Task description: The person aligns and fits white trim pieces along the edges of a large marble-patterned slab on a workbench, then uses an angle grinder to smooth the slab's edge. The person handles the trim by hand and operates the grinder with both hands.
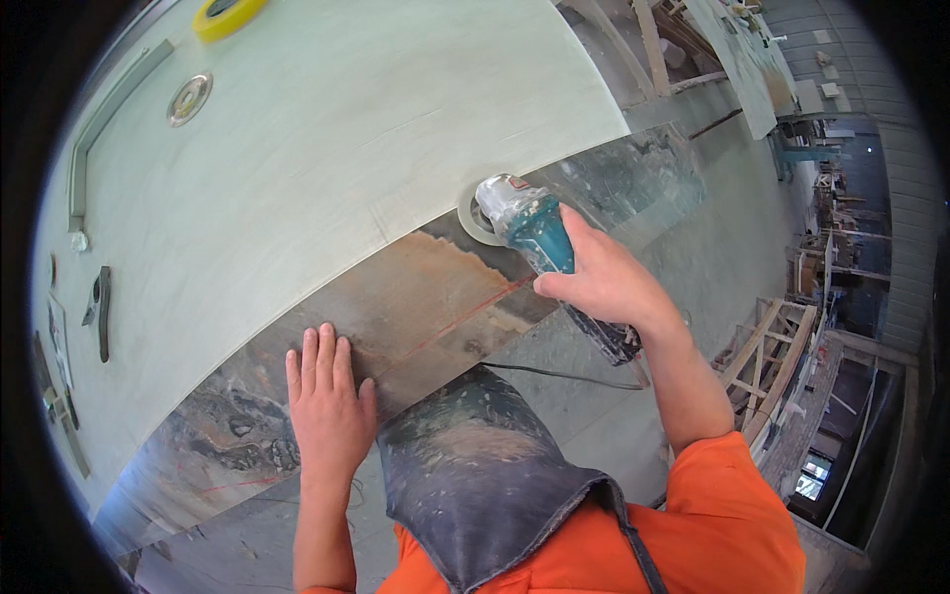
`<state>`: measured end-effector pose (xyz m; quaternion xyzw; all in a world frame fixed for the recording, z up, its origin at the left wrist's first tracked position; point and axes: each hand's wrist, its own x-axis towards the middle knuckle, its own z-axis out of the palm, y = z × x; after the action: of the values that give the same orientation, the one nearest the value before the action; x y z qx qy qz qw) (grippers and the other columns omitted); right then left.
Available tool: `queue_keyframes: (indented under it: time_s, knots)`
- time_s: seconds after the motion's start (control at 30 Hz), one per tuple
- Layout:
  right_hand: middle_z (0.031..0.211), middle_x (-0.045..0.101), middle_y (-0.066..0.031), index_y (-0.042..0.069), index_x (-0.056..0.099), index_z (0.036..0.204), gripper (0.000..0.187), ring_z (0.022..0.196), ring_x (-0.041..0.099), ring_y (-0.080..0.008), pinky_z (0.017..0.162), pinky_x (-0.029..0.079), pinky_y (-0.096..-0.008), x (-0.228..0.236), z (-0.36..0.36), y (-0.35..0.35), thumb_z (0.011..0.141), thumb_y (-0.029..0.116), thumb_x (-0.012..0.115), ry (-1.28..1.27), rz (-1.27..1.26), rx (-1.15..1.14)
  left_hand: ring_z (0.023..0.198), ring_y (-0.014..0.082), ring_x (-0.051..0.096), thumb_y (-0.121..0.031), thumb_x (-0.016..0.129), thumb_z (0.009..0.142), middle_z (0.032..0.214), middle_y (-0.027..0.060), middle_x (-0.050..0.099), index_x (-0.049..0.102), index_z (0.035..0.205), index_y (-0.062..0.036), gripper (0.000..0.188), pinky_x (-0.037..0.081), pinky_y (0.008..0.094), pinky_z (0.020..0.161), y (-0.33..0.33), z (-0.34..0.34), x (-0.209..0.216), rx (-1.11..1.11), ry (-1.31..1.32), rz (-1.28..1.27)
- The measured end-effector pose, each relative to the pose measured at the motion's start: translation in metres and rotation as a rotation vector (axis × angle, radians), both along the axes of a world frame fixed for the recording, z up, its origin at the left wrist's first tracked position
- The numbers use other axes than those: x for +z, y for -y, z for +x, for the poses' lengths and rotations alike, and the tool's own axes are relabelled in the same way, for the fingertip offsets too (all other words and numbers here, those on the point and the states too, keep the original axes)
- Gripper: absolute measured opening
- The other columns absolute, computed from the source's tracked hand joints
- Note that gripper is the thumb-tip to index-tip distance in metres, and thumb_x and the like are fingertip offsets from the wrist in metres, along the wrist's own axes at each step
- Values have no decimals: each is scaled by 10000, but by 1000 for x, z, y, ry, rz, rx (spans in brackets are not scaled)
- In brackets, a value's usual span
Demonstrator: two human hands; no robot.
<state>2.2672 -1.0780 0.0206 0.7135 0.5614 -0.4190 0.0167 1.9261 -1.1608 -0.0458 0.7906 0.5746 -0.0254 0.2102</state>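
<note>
My right hand is wrapped round the body of a teal angle grinder with a dusty silver head. The grinder's pale disc is at the far edge of a polished stone strip, partly hidden by the head; whether it spins I cannot tell. Brown and grey veining covers the strip, and a red line runs along it. To the left, my left hand lies flat on the stone, fingers stretched out. Beyond the strip spreads a broad pale worktop.
On the worktop lie a yellow ring-shaped roll, a round metal disc, an L-shaped metal bar and a dark-handled hand tool. A cable trails below the grinder. Wooden frames stand at the right.
</note>
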Motion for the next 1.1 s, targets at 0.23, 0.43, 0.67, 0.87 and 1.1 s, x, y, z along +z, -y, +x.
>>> queue_keyframes:
  time_s: [0.23, 0.43, 0.67, 0.87, 1.1]
  knots:
    - [1255, 616, -310, -86, 304, 1523, 958, 1163, 623, -409, 999, 478, -412, -2, 56, -8, 759, 270, 760, 53, -17, -14, 1467, 387, 382, -125, 738, 832, 1542, 231, 449, 516, 1383, 55, 621, 257, 509, 1241, -4, 22, 4, 17, -65, 10]
    - [1230, 625, -298, -62, 302, 1532, 942, 1149, 630, -401, 984, 485, -416, -2, 98, -16, 769, 259, 752, 31, -1, -43, 1459, 415, 380, -132, 732, 838, 1527, 276, 440, 459, 1424, 62, 675, 251, 526, 1233, -5, 37, 6, 81, -151, -49]
    - [1218, 631, -290, -35, 304, 1542, 939, 1135, 633, -409, 985, 485, -424, 1, 156, -22, 771, 254, 754, 57, 33, -74, 1481, 417, 345, -117, 718, 838, 1562, 275, 399, 386, 1482, 72, 749, 241, 506, 1240, -2, 54, 15, 191, -235, -104]
    - [1260, 618, -305, -42, 290, 1543, 940, 1168, 623, -423, 998, 484, -435, 11, 207, -40, 776, 249, 747, 84, -35, -109, 1494, 410, 324, -102, 703, 843, 1585, 271, 365, 354, 1511, 68, 772, 238, 512, 1240, 0, 53, 17, 196, -275, -132]
    - [1266, 615, -300, -70, 316, 1521, 927, 1175, 621, -406, 1011, 478, -416, 12, 272, -51, 771, 262, 749, 118, 17, -170, 1491, 415, 329, -100, 663, 866, 1587, 266, 369, 351, 1526, 53, 745, 241, 511, 1238, -1, 46, 26, 180, -281, -159]
